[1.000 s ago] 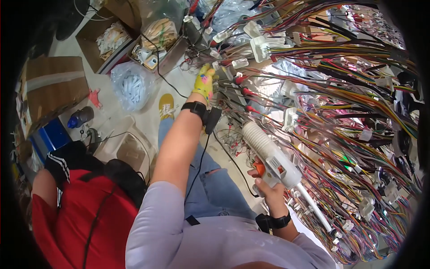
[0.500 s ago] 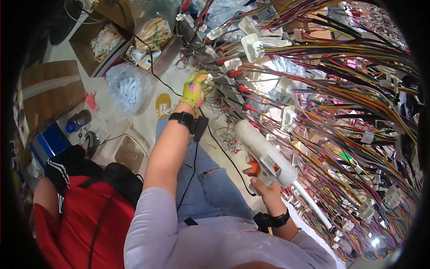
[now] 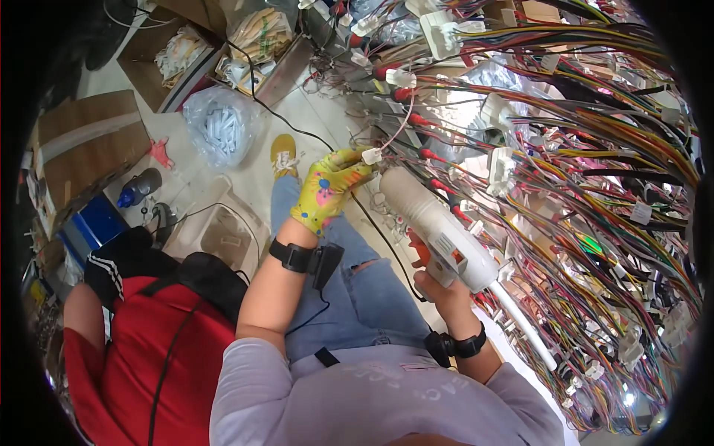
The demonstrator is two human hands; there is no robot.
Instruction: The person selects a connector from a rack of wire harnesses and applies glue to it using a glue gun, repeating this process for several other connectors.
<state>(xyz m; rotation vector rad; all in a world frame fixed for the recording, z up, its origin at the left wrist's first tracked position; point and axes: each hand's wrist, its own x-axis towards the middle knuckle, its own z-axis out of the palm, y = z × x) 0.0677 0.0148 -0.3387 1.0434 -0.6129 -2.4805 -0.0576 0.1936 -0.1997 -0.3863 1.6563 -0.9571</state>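
My left hand (image 3: 331, 192), in a yellow flowered glove, pinches a small white plug connector (image 3: 372, 155) at the end of a pinkish wire. My right hand (image 3: 446, 297), bare, is wrapped round the handle of a large white glue gun (image 3: 446, 230) with a ribbed front and an orange trigger (image 3: 419, 249). From its back end a long white glue stick (image 3: 526, 328) slants down to the right. The gun's front end is close to the connector; I cannot tell whether they touch. Bundles of coloured wires (image 3: 595, 149) with white connectors hang just beyond the gun.
A black cord (image 3: 297, 126) runs across the floor past my left hand. A bag of white sticks (image 3: 222, 134) and open cardboard boxes (image 3: 152, 78) lie at the far left. Nearer stands a beige plastic stool (image 3: 223, 230); a person in red (image 3: 156, 357) sits on my left.
My left hand has drawn back toward me and right, bringing the white connector and its wire to the glue gun's front. The gun has shifted slightly; my right hand keeps its hold.
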